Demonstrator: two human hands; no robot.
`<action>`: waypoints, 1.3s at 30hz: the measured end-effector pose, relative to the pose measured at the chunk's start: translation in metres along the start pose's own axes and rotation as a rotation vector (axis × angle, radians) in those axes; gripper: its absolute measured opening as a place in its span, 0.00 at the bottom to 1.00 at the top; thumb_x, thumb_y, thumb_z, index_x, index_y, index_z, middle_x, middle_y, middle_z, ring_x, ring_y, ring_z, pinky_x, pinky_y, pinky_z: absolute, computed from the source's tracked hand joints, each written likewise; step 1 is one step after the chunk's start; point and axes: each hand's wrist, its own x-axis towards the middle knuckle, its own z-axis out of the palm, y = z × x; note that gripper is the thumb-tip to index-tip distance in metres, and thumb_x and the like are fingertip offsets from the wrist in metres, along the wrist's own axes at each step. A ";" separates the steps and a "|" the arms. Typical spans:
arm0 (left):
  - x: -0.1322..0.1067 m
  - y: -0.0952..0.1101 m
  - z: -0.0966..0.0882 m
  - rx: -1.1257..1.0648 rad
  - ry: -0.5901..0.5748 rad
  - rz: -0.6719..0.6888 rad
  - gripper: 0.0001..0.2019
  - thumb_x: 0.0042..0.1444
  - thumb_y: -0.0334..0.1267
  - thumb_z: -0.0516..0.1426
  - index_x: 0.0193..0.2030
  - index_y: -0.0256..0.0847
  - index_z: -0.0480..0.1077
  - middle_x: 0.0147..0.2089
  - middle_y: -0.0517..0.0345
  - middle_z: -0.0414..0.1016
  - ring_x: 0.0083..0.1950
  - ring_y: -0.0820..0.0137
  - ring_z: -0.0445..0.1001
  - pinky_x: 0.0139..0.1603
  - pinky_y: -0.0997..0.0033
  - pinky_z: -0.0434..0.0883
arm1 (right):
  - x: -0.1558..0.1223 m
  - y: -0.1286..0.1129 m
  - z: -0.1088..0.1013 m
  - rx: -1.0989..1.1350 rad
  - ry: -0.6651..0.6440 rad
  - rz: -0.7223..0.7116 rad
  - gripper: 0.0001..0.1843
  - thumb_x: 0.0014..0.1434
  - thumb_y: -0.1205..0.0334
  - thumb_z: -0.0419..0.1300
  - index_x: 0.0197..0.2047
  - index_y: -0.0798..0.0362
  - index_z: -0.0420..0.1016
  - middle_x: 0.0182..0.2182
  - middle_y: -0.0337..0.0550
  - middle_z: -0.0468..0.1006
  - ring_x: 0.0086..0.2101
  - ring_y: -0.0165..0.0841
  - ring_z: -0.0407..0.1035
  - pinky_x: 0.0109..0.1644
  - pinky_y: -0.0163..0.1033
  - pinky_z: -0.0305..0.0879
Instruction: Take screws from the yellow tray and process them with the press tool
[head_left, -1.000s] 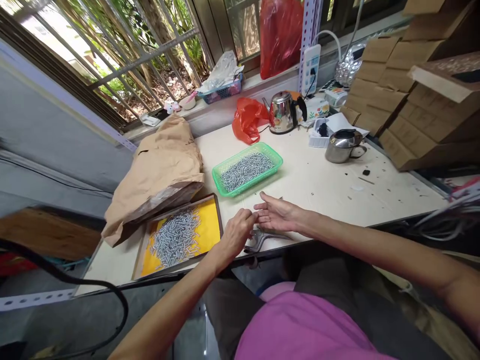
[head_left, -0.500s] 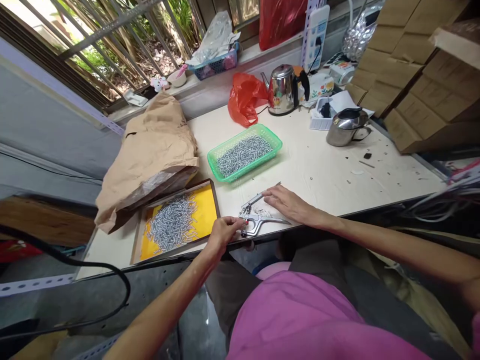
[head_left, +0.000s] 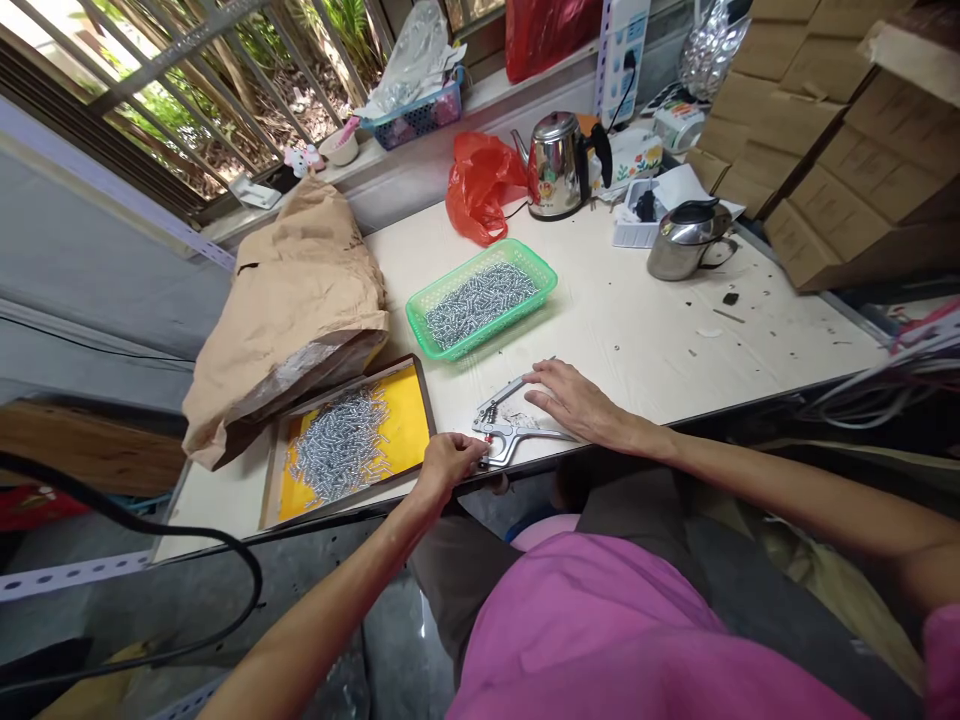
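A metal plier-like hand tool [head_left: 504, 425] lies at the table's near edge, its jaws toward the left. My left hand [head_left: 445, 462] is curled with its fingertips pinched at the tool's jaws; what they pinch is too small to make out. My right hand [head_left: 574, 398] rests palm down with fingers spread over the tool's handles. A yellow tray [head_left: 409, 425] of small silver metal parts sits left of my left hand. A green basket [head_left: 480, 305] with more of the same parts stands beyond the tool.
A crumpled brown paper sack [head_left: 292, 300] lies at the back left. A red plastic bag [head_left: 480, 195], a steel kettle [head_left: 555, 165] and a steel pot [head_left: 686, 240] stand at the back. Stacked cardboard boxes [head_left: 840, 130] rise at the right. A black cable [head_left: 150, 540] loops at the lower left.
My hands moved apart from in front of the tool. The left hand dropped to the tool's jaws and the right hand settled on its handles. The view tilted slightly.
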 end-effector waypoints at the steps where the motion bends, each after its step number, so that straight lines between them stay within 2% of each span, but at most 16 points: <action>1: 0.001 0.001 -0.001 0.026 -0.024 0.001 0.18 0.42 0.51 0.64 0.23 0.34 0.71 0.12 0.67 0.58 0.15 0.81 0.51 0.19 0.77 0.47 | 0.000 0.001 -0.001 -0.048 -0.012 -0.014 0.24 0.67 0.50 0.46 0.56 0.56 0.68 0.57 0.57 0.65 0.60 0.43 0.56 0.62 0.52 0.56; 3: 0.002 0.004 -0.003 0.060 -0.083 -0.003 0.18 0.43 0.51 0.62 0.23 0.34 0.71 0.12 0.67 0.57 0.15 0.81 0.50 0.19 0.77 0.47 | 0.002 0.004 -0.004 -0.161 -0.073 -0.058 0.31 0.64 0.43 0.50 0.61 0.58 0.64 0.63 0.59 0.57 0.64 0.48 0.46 0.65 0.56 0.49; 6: 0.004 0.007 -0.005 0.072 -0.152 -0.022 0.18 0.44 0.51 0.62 0.26 0.33 0.73 0.11 0.68 0.56 0.15 0.81 0.50 0.19 0.76 0.46 | 0.006 0.007 -0.008 -0.303 -0.234 -0.125 0.50 0.54 0.32 0.56 0.67 0.60 0.53 0.68 0.62 0.45 0.67 0.53 0.34 0.67 0.61 0.38; 8: 0.004 0.007 -0.005 0.067 -0.157 -0.035 0.18 0.43 0.50 0.63 0.28 0.33 0.74 0.12 0.68 0.57 0.15 0.80 0.50 0.18 0.76 0.46 | 0.009 0.007 -0.011 -0.351 -0.343 -0.144 0.56 0.50 0.29 0.57 0.68 0.61 0.50 0.67 0.64 0.47 0.66 0.55 0.33 0.66 0.62 0.34; 11: 0.003 0.006 -0.005 0.068 -0.130 -0.034 0.18 0.44 0.51 0.62 0.27 0.34 0.73 0.12 0.68 0.57 0.15 0.80 0.51 0.18 0.76 0.47 | 0.013 0.004 -0.014 -0.384 -0.428 -0.161 0.59 0.47 0.30 0.60 0.68 0.63 0.50 0.66 0.66 0.51 0.65 0.57 0.39 0.66 0.65 0.32; 14: 0.002 0.004 -0.005 0.083 -0.123 -0.026 0.17 0.45 0.50 0.62 0.25 0.35 0.71 0.12 0.68 0.57 0.14 0.80 0.51 0.18 0.76 0.47 | 0.015 -0.004 -0.018 -0.389 -0.435 -0.172 0.56 0.46 0.35 0.64 0.67 0.63 0.52 0.64 0.66 0.54 0.63 0.56 0.47 0.65 0.64 0.34; 18: 0.002 0.004 -0.004 0.099 -0.112 -0.027 0.18 0.46 0.51 0.62 0.24 0.36 0.70 0.12 0.68 0.57 0.14 0.80 0.51 0.18 0.76 0.48 | 0.014 -0.014 -0.021 -0.381 -0.422 -0.155 0.47 0.51 0.44 0.64 0.65 0.61 0.55 0.58 0.61 0.65 0.57 0.52 0.57 0.64 0.61 0.40; 26: -0.002 -0.001 -0.004 0.221 -0.041 -0.005 0.17 0.51 0.50 0.58 0.24 0.37 0.70 0.14 0.66 0.59 0.15 0.77 0.56 0.20 0.75 0.53 | 0.004 -0.022 -0.023 -0.358 -0.396 -0.169 0.32 0.57 0.55 0.63 0.61 0.59 0.61 0.50 0.56 0.72 0.52 0.46 0.62 0.63 0.58 0.43; 28: -0.007 0.001 -0.003 0.353 0.073 0.102 0.15 0.54 0.47 0.57 0.26 0.36 0.71 0.20 0.61 0.66 0.21 0.74 0.63 0.24 0.74 0.59 | 0.003 -0.023 -0.023 -0.331 -0.379 -0.190 0.30 0.57 0.57 0.63 0.59 0.59 0.62 0.48 0.55 0.72 0.50 0.45 0.64 0.61 0.54 0.50; 30: -0.012 0.005 0.000 0.498 0.221 0.310 0.12 0.56 0.43 0.56 0.31 0.37 0.73 0.32 0.54 0.72 0.32 0.69 0.70 0.33 0.71 0.65 | 0.002 -0.023 -0.021 -0.307 -0.368 -0.198 0.27 0.58 0.59 0.62 0.58 0.58 0.63 0.46 0.54 0.73 0.48 0.43 0.64 0.55 0.49 0.57; 32: -0.012 0.011 0.005 0.613 0.273 0.553 0.08 0.57 0.40 0.56 0.39 0.38 0.73 0.42 0.50 0.72 0.43 0.64 0.71 0.43 0.66 0.68 | 0.000 -0.023 -0.018 -0.290 -0.360 -0.187 0.26 0.58 0.60 0.62 0.58 0.58 0.63 0.45 0.54 0.73 0.46 0.43 0.64 0.50 0.46 0.62; 34: -0.008 0.020 0.012 0.689 0.205 0.759 0.14 0.55 0.37 0.59 0.48 0.40 0.70 0.51 0.48 0.70 0.53 0.60 0.67 0.52 0.59 0.67 | -0.001 -0.024 -0.016 -0.268 -0.339 -0.172 0.27 0.58 0.61 0.62 0.59 0.56 0.62 0.46 0.54 0.73 0.47 0.43 0.64 0.50 0.46 0.63; 36: 0.001 0.030 0.018 0.749 0.094 0.888 0.22 0.52 0.34 0.61 0.55 0.42 0.65 0.58 0.47 0.67 0.59 0.58 0.63 0.58 0.54 0.64 | -0.003 -0.026 -0.016 -0.232 -0.311 -0.169 0.30 0.57 0.62 0.63 0.61 0.55 0.59 0.48 0.54 0.72 0.49 0.43 0.64 0.51 0.47 0.63; 39: 0.015 0.044 0.019 0.839 -0.060 0.924 0.27 0.52 0.34 0.62 0.58 0.42 0.61 0.58 0.47 0.67 0.57 0.58 0.65 0.57 0.55 0.65 | -0.005 -0.026 -0.020 -0.211 -0.294 -0.150 0.37 0.55 0.61 0.65 0.64 0.55 0.55 0.53 0.56 0.70 0.51 0.44 0.64 0.54 0.50 0.62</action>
